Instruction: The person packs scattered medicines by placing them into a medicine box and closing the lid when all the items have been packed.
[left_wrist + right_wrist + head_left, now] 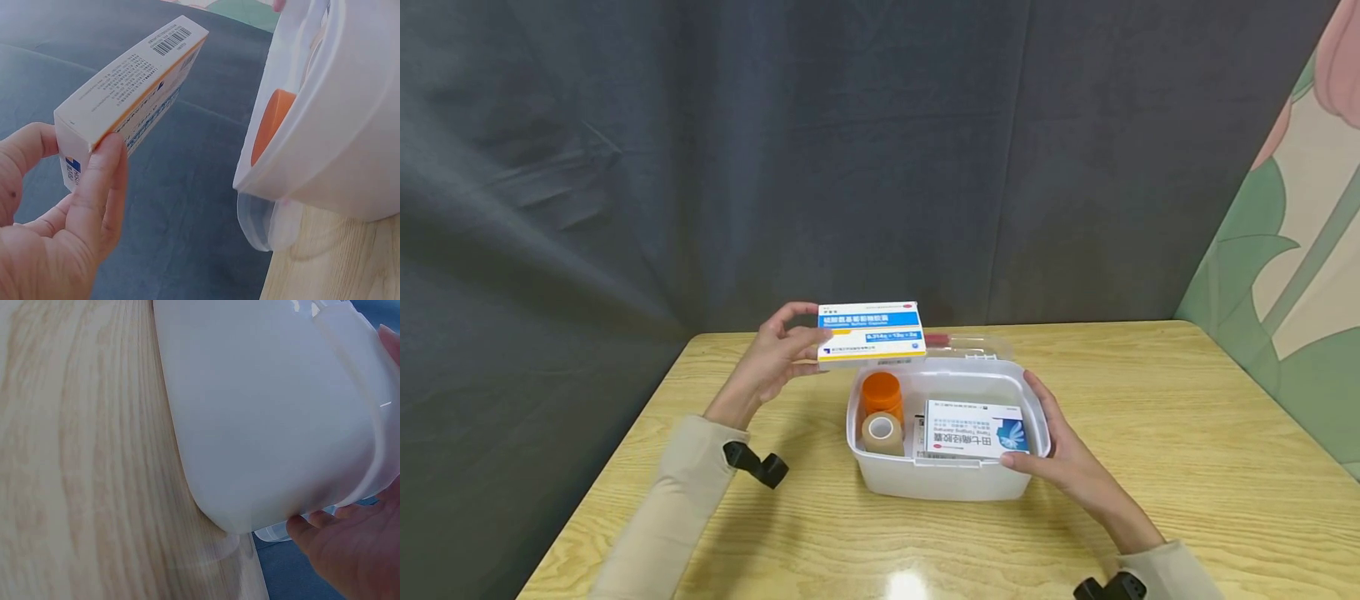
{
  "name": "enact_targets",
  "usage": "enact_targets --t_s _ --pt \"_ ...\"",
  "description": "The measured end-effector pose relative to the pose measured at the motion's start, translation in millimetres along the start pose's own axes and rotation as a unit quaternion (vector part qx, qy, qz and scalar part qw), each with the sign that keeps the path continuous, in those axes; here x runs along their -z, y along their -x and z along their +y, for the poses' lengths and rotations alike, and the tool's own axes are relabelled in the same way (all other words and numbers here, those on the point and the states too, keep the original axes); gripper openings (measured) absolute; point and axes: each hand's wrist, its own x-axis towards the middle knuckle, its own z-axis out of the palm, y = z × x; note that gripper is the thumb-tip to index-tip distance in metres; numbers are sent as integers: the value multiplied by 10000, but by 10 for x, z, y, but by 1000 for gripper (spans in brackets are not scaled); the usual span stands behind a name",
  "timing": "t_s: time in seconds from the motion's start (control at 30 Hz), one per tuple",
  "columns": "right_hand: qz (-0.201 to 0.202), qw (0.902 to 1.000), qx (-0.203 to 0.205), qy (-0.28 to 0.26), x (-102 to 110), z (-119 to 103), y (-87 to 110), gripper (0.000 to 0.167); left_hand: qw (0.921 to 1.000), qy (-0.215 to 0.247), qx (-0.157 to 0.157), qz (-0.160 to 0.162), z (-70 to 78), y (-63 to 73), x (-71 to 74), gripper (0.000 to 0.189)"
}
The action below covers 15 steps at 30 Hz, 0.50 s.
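Note:
My left hand (782, 354) pinches one end of a white, blue and yellow medicine box (871, 332), held up over the back left of a white plastic storage box (940, 479). The left wrist view shows thumb and fingers on that medicine box (134, 81), apart from the bin. With its thumb on the front rim and fingers along the side, my right hand (1067, 458) grips the storage box's right end. Inside lie an orange-capped bottle (882, 390), a tape roll (882, 433) and a white medicine box with a blue picture (973, 429); something flat is partly hidden beneath it.
A clear lid (977, 346) with a red part lies behind the storage box, partly covered. Everything stands on a wooden table (1150, 400). A dark curtain (865, 167) hangs along its back edge, and a flower-patterned panel (1292, 275) stands at the right.

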Motion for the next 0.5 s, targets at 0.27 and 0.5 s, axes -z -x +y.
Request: enact_targets --t_s 0.27,0.5 --pt "32 10000 -22 32 0 1 9 107 9997 -142 -22 -213 -21 -2 -126 47" --pt "12 9999 26 -102 -7 -1 9 107 9992 -133 9 -386 -63 -12 -232 45"
